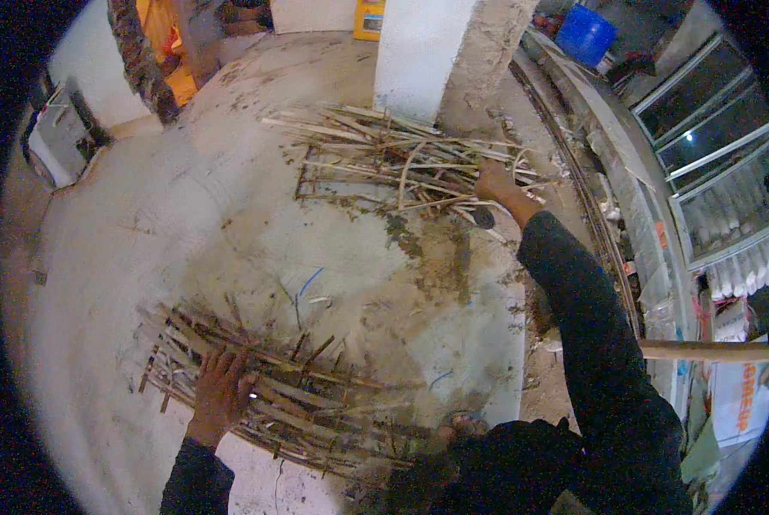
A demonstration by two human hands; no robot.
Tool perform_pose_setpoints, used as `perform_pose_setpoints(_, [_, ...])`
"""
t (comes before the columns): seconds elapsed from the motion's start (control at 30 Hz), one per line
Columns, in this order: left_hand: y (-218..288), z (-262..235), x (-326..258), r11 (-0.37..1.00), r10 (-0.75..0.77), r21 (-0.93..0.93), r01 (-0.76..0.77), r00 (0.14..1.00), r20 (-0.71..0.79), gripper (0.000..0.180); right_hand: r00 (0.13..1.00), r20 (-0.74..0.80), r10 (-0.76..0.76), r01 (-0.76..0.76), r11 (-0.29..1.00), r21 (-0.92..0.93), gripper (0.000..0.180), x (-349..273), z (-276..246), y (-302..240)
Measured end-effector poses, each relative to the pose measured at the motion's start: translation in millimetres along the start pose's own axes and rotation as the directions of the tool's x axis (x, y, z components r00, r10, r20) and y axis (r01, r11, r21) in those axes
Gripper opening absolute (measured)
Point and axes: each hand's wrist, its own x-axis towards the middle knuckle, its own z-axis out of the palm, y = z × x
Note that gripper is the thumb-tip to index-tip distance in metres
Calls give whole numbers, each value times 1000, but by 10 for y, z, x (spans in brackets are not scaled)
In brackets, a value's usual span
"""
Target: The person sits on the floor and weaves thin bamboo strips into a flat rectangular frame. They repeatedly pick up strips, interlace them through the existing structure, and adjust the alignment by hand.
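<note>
A bundle of thin wooden sticks (316, 408) lies at the near left, with several short dark crosspieces poking out of it. My left hand (221, 390) is over its left end, back of the hand up, fingers bent down around some sticks. Farther off, a looser pile of pale sticks and strips (359, 163) is spread on the floor, some bent into curves. My right arm stretches forward to its right end, where my right hand (498, 184) is closed on sticks; its fingertips are partly hidden. A small dark roll (484, 218) sits just below that hand.
A white pillar (414, 60) rises behind the far pile. Along the right run a ledge, long bars and a framed window (711, 154); a blue drum (585, 34) stands beyond. Blue strips (311, 281) and dirt litter the concrete floor. A wooden bar (711, 350) juts in at right.
</note>
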Motion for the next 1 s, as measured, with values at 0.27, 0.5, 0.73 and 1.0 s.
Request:
perform_pose_setpoints(0.27, [-54,54,10,999,-23,-31,23,1000,18,45,985,-86,-147,152,986,62,70,282,350,404])
perform_pose_setpoints(0.5, [-209,225,-105,998,36,-47,-38,998,-59,42,996,-72,-56,52,997,-58,67,324,164,53])
perform_pose_setpoints(0.73, [-158,197,-80,996,-9,-86,1,996,-88,43,977,-93,-192,164,955,-246,60,109,96,29])
perform_pose_setpoints(1.0, [-200,234,-103,999,-24,-47,21,997,-73,47,899,-349,-266,286,958,6,75,-15,477,263])
